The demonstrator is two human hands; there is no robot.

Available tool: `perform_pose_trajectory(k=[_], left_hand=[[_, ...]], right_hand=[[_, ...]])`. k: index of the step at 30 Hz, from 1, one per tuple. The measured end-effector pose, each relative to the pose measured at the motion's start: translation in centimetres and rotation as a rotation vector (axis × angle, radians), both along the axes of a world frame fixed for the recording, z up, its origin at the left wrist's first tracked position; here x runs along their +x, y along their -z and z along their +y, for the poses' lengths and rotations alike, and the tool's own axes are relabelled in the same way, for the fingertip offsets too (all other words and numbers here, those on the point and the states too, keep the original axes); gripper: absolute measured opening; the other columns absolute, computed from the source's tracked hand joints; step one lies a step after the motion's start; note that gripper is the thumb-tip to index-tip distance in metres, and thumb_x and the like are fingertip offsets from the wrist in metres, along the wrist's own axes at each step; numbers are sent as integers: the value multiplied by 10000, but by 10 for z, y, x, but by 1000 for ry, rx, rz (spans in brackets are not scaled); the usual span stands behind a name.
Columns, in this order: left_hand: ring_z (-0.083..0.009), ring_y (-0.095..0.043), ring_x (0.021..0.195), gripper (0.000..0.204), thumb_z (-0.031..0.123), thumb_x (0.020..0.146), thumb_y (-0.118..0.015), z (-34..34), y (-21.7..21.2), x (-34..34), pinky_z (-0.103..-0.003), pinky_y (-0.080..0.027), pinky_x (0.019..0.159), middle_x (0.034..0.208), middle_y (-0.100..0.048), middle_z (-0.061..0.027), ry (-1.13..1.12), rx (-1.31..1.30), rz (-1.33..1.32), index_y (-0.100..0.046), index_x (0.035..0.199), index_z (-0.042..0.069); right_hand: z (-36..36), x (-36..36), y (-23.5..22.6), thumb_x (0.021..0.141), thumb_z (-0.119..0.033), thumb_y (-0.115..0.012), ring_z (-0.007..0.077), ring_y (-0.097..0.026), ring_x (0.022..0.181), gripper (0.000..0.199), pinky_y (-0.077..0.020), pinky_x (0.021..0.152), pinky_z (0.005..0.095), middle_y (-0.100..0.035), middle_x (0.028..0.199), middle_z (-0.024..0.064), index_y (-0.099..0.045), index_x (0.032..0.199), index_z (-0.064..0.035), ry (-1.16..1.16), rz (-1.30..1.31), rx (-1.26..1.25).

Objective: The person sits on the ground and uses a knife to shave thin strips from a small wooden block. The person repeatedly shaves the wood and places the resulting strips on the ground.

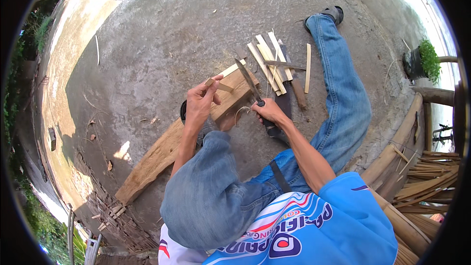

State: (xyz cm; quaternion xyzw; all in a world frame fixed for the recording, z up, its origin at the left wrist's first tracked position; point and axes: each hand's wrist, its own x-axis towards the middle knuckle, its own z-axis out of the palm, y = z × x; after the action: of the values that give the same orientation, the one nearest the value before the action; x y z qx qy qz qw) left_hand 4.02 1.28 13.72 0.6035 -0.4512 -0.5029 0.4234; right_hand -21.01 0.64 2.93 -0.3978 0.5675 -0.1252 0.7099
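Note:
My left hand [200,102] pinches a short pale bamboo strip [226,74] that slants up to the right above a long wooden plank [162,154]. My right hand [270,113] grips the dark handle of a long knife [247,78]; its blade points up and left, its edge against the strip. Thin curled shavings hang between the two hands. A pile of cut bamboo slats [273,61] lies on the concrete just beyond the knife. My legs in blue jeans frame the spot, the right one stretched out toward a sandal [334,13].
Grey concrete ground [147,44] spreads to the left and ahead. Thick bamboo poles and split strips [422,174] are stacked at the right. A potted green plant [423,61] stands at the far right. A woven mat [117,216] lies at the lower left.

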Motion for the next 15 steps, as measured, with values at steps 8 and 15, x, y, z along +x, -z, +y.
perform_pose_trajectory(k=[8,15], left_hand=[[-105,-628,712,257,256,1029,-647,0,0,-9,-277,-502,671,771,-634,-40,21,-1,-273,-699,1091,12],[-245,-693,924,279,189,1059,-529,5,16,7,-376,-533,827,973,-694,-157,-90,-154,-455,-655,1215,-6]], right_hand=[[11,12,-28,963,-248,-638,157,-620,553,693,-538,552,343,-613,679,61,-355,1546,-1,-17,-19,-155],[14,11,-62,977,-266,-633,149,-634,575,717,-546,582,341,-614,681,55,-329,1587,-41,-27,-53,-249]])
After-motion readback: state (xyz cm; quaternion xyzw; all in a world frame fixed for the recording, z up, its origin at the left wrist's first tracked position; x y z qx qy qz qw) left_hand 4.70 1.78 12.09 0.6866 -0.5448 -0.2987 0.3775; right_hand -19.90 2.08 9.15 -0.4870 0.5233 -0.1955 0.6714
